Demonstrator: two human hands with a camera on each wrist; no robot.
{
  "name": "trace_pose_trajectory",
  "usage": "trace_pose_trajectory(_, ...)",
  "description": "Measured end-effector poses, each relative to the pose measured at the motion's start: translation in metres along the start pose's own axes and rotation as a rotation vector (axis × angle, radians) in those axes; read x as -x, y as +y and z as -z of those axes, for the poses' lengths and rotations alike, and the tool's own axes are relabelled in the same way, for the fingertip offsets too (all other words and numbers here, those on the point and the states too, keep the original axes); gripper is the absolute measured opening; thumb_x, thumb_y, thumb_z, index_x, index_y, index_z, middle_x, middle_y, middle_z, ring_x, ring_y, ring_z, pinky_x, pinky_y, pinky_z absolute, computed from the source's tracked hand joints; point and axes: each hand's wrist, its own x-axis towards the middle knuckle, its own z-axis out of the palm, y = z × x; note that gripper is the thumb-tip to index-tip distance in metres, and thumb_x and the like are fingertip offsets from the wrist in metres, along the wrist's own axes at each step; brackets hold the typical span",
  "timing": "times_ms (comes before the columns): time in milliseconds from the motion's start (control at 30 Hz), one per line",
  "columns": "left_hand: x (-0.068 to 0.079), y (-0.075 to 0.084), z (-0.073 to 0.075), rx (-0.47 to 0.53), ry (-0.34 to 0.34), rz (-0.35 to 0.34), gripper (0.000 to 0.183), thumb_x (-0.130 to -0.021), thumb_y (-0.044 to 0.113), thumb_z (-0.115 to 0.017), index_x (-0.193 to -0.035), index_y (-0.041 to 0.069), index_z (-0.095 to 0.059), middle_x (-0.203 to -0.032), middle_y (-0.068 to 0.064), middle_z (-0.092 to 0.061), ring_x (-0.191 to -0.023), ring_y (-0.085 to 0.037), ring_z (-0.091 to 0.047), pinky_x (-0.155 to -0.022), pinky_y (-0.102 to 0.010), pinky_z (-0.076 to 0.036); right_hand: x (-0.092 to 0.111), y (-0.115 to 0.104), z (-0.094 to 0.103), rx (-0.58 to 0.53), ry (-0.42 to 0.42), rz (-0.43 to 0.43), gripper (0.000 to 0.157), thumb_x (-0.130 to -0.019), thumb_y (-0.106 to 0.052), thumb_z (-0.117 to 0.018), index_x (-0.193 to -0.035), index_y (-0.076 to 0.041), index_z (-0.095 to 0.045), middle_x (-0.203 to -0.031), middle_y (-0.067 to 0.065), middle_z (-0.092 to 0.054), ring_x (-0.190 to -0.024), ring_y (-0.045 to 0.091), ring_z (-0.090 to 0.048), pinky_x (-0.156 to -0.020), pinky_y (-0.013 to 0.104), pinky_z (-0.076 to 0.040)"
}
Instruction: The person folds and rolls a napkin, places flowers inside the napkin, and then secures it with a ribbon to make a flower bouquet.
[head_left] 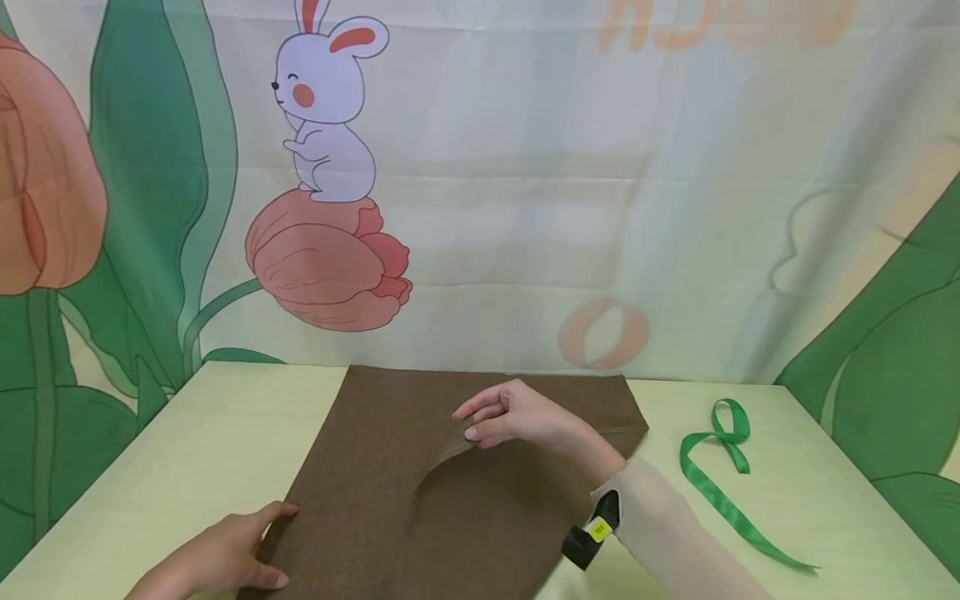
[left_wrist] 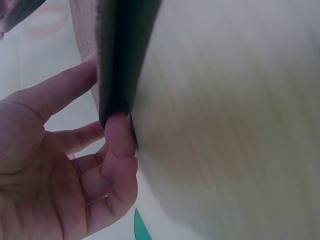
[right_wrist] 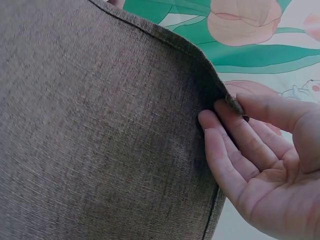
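A brown woven cloth (head_left: 360, 467) with hemmed edges lies over the table. My right hand (head_left: 513, 417) pinches a corner of it between thumb and fingers, raised above the rest, so that the layer curves up. In the right wrist view the thumb presses the hem of the cloth (right_wrist: 125, 110) against the fingertips. At the near left side, my left hand (head_left: 217, 550) holds the cloth's edge. From the left wrist, the cloth's edge (left_wrist: 102, 60) runs between the thumb and the curled fingers (left_wrist: 120, 137). The cloth's near end lies outside the head view.
A loosely looped green ribbon (head_left: 712, 493) lies on the pale table (head_left: 202, 450) to the right of the cloth. Behind the table hangs a printed curtain (head_left: 495, 200) with a rabbit and tulips. A black strap with a yellow-marked device (head_left: 600, 529) is around my right wrist.
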Motion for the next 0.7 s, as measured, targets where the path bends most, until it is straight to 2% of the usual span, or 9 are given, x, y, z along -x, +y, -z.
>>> trace_pose_trajectory(200, 0.002, 0.001, 0.001, -0.015, 0.022, -0.039, 0.076, -0.063, 0.025, -0.082, -0.126, 0.002, -0.045, -0.113, -0.021, -0.056, -0.099, -0.032, -0.055, -0.083, -0.052, -0.042, -0.019, 0.006, -0.007, 0.004, 0.041, -0.029, 0.029, -0.081, -0.003, -0.065, -0.109, 0.004, -0.062, -0.098, 0.014, -0.066, -0.08, 0.012, -0.062, -0.075, 0.033, -0.052)
trace_pose_trajectory(333, 0.003, 0.001, 0.001, -0.024, 0.03, -0.056, 0.076, -0.063, 0.025, -0.082, -0.125, 0.002, -0.045, -0.113, -0.021, -0.056, -0.099, -0.032, -0.055, -0.083, -0.052, -0.042, -0.033, 0.013, -0.013, -0.008, 0.06, -0.038, 0.029, -0.081, -0.001, -0.065, -0.109, 0.005, -0.061, -0.101, 0.017, -0.065, -0.08, 0.012, -0.062, -0.074, 0.033, -0.052)
trace_pose_trajectory(700, 0.0, -0.001, 0.0, -0.015, 0.013, -0.017, 0.078, -0.062, 0.026, -0.082, -0.127, 0.003, -0.045, -0.113, -0.021, -0.056, -0.099, -0.031, -0.055, -0.083, -0.052, -0.042, -0.055, 0.037, -0.027, -0.055, 0.099, -0.064, 0.032, -0.083, 0.001, -0.062, -0.113, 0.01, -0.057, -0.105, 0.023, -0.062, -0.08, 0.011, -0.063, -0.072, 0.033, -0.052)
